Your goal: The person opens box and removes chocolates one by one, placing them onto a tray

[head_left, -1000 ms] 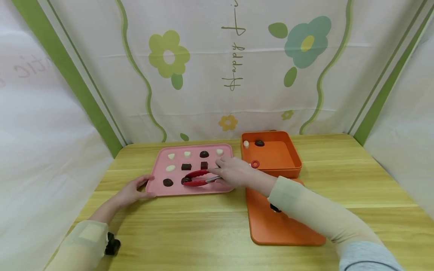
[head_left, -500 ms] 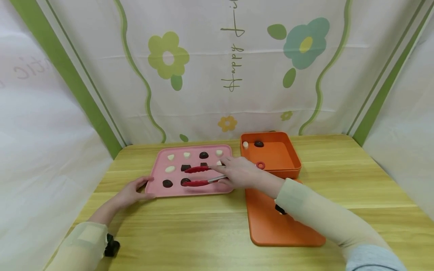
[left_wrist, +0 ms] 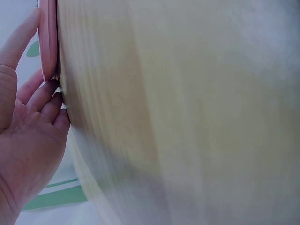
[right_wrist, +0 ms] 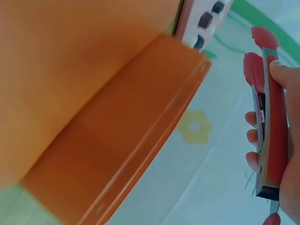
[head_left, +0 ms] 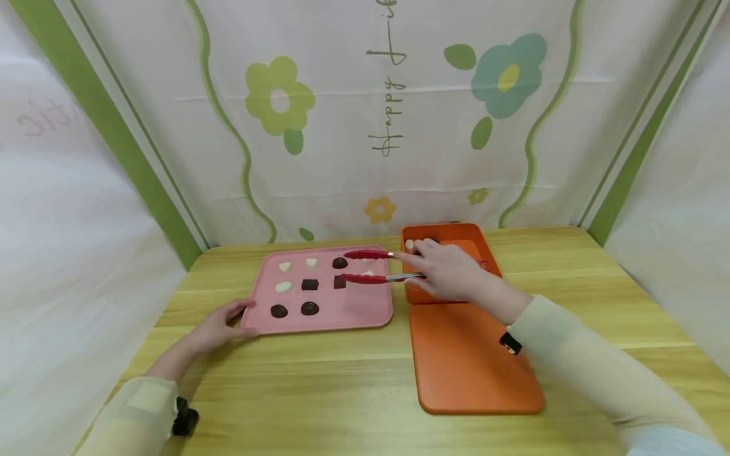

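My left hand (head_left: 213, 326) holds the left front corner of a pink tray (head_left: 342, 320), thumb and fingers around its edge in the left wrist view. Several chocolates lie in rows on it: dark domes such as one dark chocolate (head_left: 310, 308), dark squares like this square chocolate (head_left: 310, 285), and white pieces such as a white oval chocolate (head_left: 283, 287). My right hand (head_left: 447, 269) grips metal tongs (right_wrist: 276, 126) with red tips. The tips stand apart over the tray's back right part, nothing visible between them, overlapping some chocolates in the head view.
An orange box (head_left: 445, 229) stands right of the tray, a white and a dark piece inside, partly behind my right hand. Its flat orange lid (head_left: 479, 373) lies in front of it. A flowered white curtain (head_left: 342, 145) closes off the back.
My right hand has carried the spread tongs from the tray's front, by a dark dome chocolate, back and right towards the orange box. The left hand stays at the tray's corner.
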A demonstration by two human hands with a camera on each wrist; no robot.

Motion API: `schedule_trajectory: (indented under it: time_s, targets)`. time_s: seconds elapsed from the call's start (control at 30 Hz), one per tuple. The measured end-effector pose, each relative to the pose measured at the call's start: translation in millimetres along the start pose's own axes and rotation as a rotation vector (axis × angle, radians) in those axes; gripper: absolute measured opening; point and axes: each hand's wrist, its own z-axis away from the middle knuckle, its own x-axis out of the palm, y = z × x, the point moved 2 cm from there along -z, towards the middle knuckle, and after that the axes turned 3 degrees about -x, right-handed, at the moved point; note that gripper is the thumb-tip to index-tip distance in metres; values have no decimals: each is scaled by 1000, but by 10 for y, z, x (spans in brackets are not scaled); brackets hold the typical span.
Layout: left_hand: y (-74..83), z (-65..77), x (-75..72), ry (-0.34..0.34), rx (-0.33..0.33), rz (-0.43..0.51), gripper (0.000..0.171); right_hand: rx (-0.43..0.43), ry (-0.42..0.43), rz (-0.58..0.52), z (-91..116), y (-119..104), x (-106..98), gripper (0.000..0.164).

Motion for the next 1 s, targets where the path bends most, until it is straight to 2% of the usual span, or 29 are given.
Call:
schedule_trajectory:
  time_s: [0.2, 0.37, 0.7, 1.0]
  targets:
    - [-22, -7, -6, -2, -7, -9, 78, 39, 7, 19, 220, 219, -61, 58]
    - [-28, -11, -6, 2, -2, -26, 78, 84, -21, 3, 386, 402, -71, 55]
    - [-12, 9, -5, 3, -12, -19, 78, 164, -46, 43, 643, 721, -140, 50]
    - [-7, 2, -4, -3, -20, -5, 78, 176, -42, 100, 839, 965, -144, 49]
